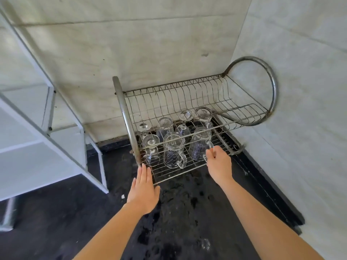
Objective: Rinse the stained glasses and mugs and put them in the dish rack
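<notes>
A two-tier metal wire dish rack [174, 175] stands in the corner on a wet black counter. Its lower shelf holds several clear glasses and mugs, upside down. My right hand [218, 163] pinches the handle of the rightmost front glass mug [200, 145]. Another glass mug [173, 152] stands in the front middle, and a stemmed glass [151, 147] at the front left. More glasses [165, 126] stand behind them. My left hand [143, 188] lies flat, fingers straight, touching the rack's front left corner.
The rack's upper plate shelf [197, 94] holds nothing. A white metal shelf frame [56, 128] stands to the left. Pale walls close in behind and on the right. Water puddles [178, 203] cover the black counter in front of the rack.
</notes>
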The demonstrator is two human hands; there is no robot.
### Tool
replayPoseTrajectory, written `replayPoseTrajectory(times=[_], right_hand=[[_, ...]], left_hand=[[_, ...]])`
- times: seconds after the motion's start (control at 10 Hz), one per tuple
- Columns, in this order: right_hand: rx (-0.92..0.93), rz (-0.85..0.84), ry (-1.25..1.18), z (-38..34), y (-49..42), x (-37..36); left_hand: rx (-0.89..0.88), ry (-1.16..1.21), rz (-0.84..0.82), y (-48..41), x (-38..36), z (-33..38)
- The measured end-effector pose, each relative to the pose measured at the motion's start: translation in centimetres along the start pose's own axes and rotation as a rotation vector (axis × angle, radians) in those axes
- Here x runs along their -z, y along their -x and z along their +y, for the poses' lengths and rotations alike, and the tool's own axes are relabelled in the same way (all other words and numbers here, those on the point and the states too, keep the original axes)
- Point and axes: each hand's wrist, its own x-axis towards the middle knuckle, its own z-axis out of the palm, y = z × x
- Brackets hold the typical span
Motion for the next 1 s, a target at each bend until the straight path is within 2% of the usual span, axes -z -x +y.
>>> replayPoseTrajectory(times=[0.2,0.5,0.9,1.0], right_hand=[[-0.04,-0.024,-0.047,-0.1,-1.7,-2.0],[0.002,-0.068,0.067,0.8,-1.8,-3.1],[-0.049,-0.254,0.157,0.3,-2.4,-1.6],[-0.097,-0.201,0.02,0.1,-1.5,-0.5]], left_hand=[[0.01,0.006,-0.001,-0.3,-0.2,-0.1],[0.038,0.008,-0.038,-0.3,0.0,0.1],[0.083,0.056,-0.052,-0.3,0.0,0.2],[0.059,0.05,-0.045,-0.3,0.0,0.3]])
